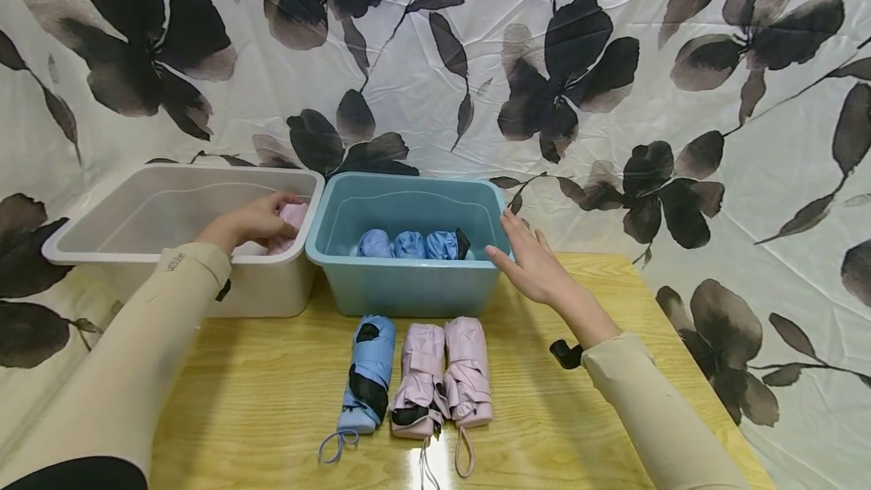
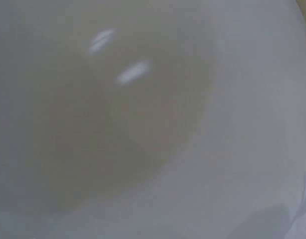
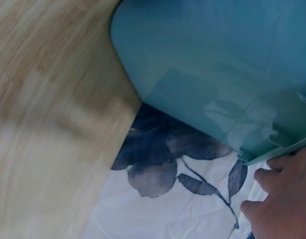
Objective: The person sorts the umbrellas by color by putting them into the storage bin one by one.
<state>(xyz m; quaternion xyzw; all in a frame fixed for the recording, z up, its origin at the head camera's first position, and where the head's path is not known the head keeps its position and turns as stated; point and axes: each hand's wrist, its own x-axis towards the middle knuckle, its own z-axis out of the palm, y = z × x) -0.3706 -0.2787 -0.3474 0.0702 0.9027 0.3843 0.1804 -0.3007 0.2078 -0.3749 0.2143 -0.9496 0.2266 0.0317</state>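
Observation:
My left hand (image 1: 261,219) reaches inside the right end of the white bin (image 1: 184,255), fingers and thumb curled round a pink folded umbrella (image 1: 292,215). Most of that umbrella is hidden by the hand and the bin wall. The left wrist view shows only a blurred pale bin surface. At the right rim of the blue bin (image 1: 408,286), my right hand (image 1: 534,262) has its fingers extended and holds nothing; in the right wrist view, its fingertips (image 3: 280,162) are right at the rim. Inside the blue bin, three blue folded umbrellas (image 1: 410,245) lie in a row.
In front of the bins, a blue folded umbrella (image 1: 367,376) and two pink folded umbrellas (image 1: 420,376) lie side by side on the wooden table (image 1: 258,399), wrist loops toward me. A floral cloth (image 1: 435,59) hangs behind. The table's right edge runs beyond my right arm.

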